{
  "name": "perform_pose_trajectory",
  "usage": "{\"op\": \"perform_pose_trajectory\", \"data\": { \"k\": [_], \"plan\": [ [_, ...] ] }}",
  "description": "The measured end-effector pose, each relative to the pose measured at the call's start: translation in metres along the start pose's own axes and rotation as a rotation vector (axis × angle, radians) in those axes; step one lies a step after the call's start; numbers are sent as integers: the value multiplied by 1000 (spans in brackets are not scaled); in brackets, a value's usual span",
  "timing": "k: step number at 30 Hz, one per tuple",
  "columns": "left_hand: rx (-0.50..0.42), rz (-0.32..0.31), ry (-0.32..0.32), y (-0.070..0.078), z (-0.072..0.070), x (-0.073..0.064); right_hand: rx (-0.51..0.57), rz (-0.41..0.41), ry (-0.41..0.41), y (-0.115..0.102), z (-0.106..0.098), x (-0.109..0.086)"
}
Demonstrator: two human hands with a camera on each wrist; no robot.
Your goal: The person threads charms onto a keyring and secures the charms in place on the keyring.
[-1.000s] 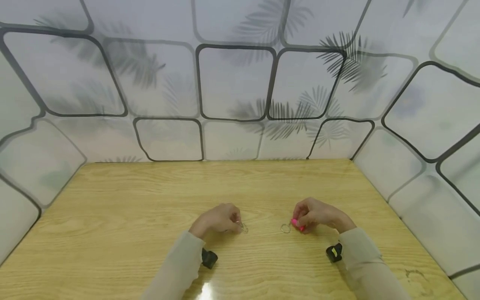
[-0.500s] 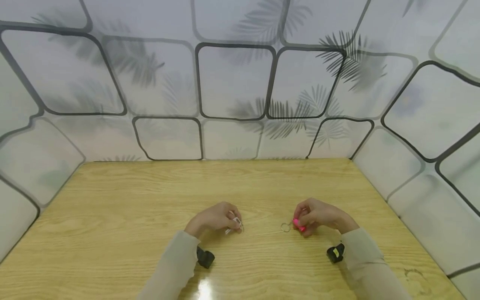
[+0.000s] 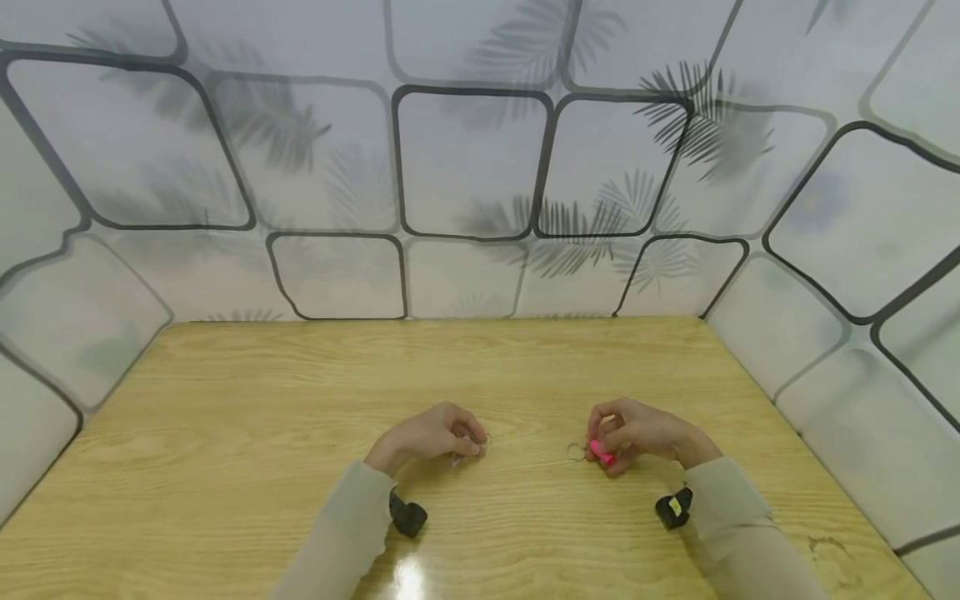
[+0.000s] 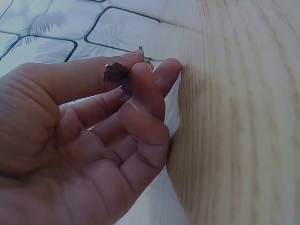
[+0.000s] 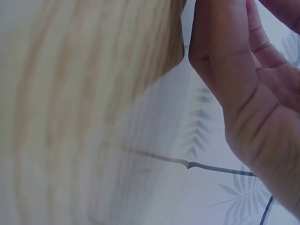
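My left hand [image 3: 430, 434] pinches a small shiny keychain charm [image 4: 116, 73] between thumb and index finger. In the left wrist view the charm has folded, fan-like metal parts, and a thin metal ring [image 4: 141, 53] sticks up past the fingertips; fingers hide the remainder. To the right, my right hand [image 3: 643, 432] holds a bright pink keychain [image 3: 601, 453] by thumb and fingers, low over the wooden table [image 3: 480, 533]. Its thin metal ring [image 3: 568, 451] extends left toward the left hand. In the right wrist view only part of the right hand [image 5: 253, 84] shows, without the keychain.
A patterned fabric wall [image 3: 472, 167] with dark outlines and leaf prints encloses the table at the back and sides. Black wrist cameras [image 3: 408, 517] hang beneath both sleeves. A dark mark [image 3: 828, 547] lies on the table at the right.
My left hand has shifted slightly left and turned the charm in its fingers, its ring now higher. The right hand keeps the pink keychain, which has moved slightly right.
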State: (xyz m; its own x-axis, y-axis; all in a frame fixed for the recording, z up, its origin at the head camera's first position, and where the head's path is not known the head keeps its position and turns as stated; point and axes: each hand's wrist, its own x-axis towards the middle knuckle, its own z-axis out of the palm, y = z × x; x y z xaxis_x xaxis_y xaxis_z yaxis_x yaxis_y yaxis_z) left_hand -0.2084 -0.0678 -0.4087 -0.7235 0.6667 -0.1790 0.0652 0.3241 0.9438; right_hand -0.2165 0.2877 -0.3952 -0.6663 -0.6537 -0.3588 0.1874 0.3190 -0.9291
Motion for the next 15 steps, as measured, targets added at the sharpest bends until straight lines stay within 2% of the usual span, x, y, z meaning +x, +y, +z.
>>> {"op": "perform_pose_trajectory", "data": {
  "k": [8, 15],
  "plan": [
    [-19, 17, 12, -2, 0, 0, -31, -24, -35, 3, -2, 1],
    [-23, 28, 14, -2, 0, 0, -18, -27, -25, 2, -1, 1]
  ]
}}
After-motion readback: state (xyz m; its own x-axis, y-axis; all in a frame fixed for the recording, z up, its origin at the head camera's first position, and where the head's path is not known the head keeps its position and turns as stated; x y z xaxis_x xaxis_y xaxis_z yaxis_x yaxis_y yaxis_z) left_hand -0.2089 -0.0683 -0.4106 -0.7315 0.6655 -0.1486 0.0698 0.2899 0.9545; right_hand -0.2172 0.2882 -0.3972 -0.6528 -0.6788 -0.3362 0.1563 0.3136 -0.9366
